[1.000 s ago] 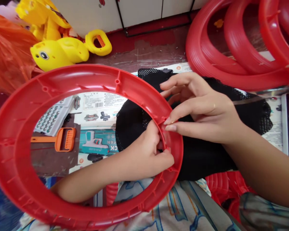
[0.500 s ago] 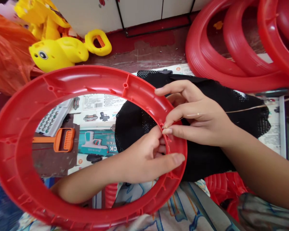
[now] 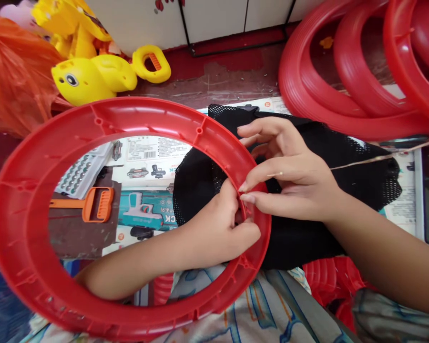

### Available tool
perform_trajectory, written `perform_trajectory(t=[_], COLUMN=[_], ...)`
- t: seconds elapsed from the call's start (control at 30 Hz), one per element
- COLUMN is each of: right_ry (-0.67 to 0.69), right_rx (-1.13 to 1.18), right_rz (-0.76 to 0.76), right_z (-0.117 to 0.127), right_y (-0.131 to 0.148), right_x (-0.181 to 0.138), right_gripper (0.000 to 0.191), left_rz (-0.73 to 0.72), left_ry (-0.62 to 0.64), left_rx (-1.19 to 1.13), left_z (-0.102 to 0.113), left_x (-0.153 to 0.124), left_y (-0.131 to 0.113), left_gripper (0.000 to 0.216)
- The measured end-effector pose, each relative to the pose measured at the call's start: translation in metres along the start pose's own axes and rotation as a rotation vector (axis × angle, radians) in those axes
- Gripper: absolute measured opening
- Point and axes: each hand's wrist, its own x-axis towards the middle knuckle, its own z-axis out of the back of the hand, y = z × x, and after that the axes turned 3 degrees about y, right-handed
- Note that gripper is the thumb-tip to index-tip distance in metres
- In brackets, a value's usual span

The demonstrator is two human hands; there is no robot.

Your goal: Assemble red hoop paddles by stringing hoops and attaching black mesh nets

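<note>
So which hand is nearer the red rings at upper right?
Right. The right hand, fingertips at the held ring, is below and left of those red rings; the left hand, gripping the held ring, is farther left and lower.

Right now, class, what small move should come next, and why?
Probably a gentle press by the right hand on the inner edge of the held red ring: that hand's fingers come together there, while the left hand grips close by.

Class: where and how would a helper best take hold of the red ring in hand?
Probably grip the red ring by its left rim, coming from the left: that curved stretch is free of fingers, while the left hand and right hand crowd the opposite side.
</note>
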Motion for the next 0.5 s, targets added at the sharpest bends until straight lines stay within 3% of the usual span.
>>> perform_trajectory(t=[0.13, 0.37, 0.5], right_ry=[0.036, 0.145, 0.157], right_rx=[0.028, 0.135, 0.088], right_rz=[-0.04, -0.056, -0.108], right_z=[0.003, 0.007, 0.014], right_y=[0.002, 0.003, 0.005], right_x=[0.0, 0.003, 0.004], right_gripper=[0.004, 0.011, 0.011], left_rz=[0.017, 0.094, 0.179], left_ry=[0.089, 0.178, 0.248], left_rx=[0.044, 0.13, 0.126], left_z=[0.004, 0.006, 0.006], left_x=[-0.004, -0.006, -0.007], left_y=[-0.003, -0.007, -0.006], left_gripper=[0.05, 0.039, 0.048])
